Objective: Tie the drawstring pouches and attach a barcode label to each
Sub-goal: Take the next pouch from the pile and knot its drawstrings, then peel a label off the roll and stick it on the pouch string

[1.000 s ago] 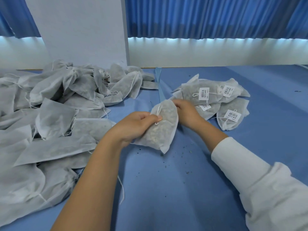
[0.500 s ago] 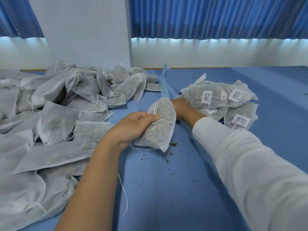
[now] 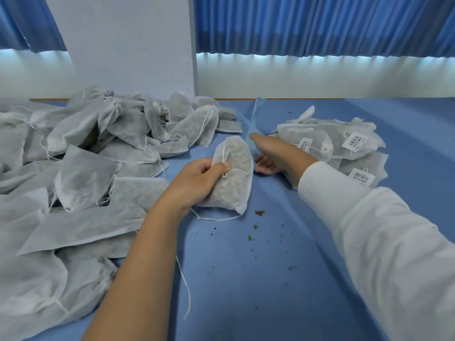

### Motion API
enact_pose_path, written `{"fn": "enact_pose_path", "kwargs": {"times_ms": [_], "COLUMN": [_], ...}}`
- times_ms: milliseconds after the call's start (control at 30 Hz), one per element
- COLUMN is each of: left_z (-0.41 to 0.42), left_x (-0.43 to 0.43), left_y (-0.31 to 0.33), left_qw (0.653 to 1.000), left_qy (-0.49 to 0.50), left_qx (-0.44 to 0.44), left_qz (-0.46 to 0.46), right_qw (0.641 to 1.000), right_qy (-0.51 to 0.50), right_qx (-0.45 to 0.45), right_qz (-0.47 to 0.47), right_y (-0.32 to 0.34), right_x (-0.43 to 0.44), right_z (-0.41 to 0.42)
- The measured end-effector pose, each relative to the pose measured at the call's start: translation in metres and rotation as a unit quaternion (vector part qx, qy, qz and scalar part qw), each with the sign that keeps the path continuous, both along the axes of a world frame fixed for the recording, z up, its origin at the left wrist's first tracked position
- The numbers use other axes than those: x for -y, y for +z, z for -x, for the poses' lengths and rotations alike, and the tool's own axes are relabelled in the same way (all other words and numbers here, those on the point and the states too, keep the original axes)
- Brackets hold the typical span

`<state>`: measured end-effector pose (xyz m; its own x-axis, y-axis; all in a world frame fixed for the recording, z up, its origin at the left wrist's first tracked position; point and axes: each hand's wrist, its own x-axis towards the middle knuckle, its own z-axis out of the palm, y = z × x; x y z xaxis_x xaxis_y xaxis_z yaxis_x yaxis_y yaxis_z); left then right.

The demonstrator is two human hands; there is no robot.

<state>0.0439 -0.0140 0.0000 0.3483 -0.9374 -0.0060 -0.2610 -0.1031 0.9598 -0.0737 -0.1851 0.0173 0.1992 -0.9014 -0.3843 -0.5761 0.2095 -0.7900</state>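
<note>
Right hand (image 3: 269, 153) now off pouch (image 3: 232, 175), seemingly open.

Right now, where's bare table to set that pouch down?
Bare table nearer than the held pouch, between the unlabelled heap and the sleeve; only crumbs there. Also far right, past the labelled pouches. Crowded: the heap fills the left; the right hand sits beside the labelled pouches.

One view only: wide-angle head camera, worn by you, faces forward and down across table (image 3: 246, 279). Close in: your left hand (image 3: 197, 178) gripping pouch (image 3: 234, 178) sits mid-frame. Right hand (image 3: 270, 153) just beyond grip; curtain (image 3: 320, 25) far behind it, at top edge.
</note>
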Motion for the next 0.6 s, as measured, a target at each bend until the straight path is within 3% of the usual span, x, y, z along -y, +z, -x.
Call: {"fn": "enact_pose_path", "kwargs": {"times_ms": [200,267,333,433,600], "left_z": [0.003,0.002,0.002,0.003,0.002], "left_x": [0.0,0.002,0.003,0.005,0.003], "left_y": [-0.002,-0.004,-0.004,-0.006,-0.005], "left_qw": [0.999,0.999,0.999,0.999,0.998], "left_qy": [-0.015,-0.01,-0.009,-0.013,-0.02], "left_qx": [0.04,0.032,0.026,0.046,0.048], "left_qz": [0.014,0.019,0.019,0.018,0.021], "right_qw": [0.999,0.996,0.987,0.964,0.971], "right_qy": [0.002,0.047,0.092,0.089,0.057], "right_qx": [0.031,0.01,0.06,0.21,0.198], "right_qz": [-0.037,-0.081,-0.115,-0.137,-0.12], "right_y": [0.002,0.001,-0.002,-0.006,0.004], "right_x": [-0.008,-0.015,-0.02,-0.019,-0.009], "right_z": [0.019,0.025,0.025,0.014,-0.01]}}
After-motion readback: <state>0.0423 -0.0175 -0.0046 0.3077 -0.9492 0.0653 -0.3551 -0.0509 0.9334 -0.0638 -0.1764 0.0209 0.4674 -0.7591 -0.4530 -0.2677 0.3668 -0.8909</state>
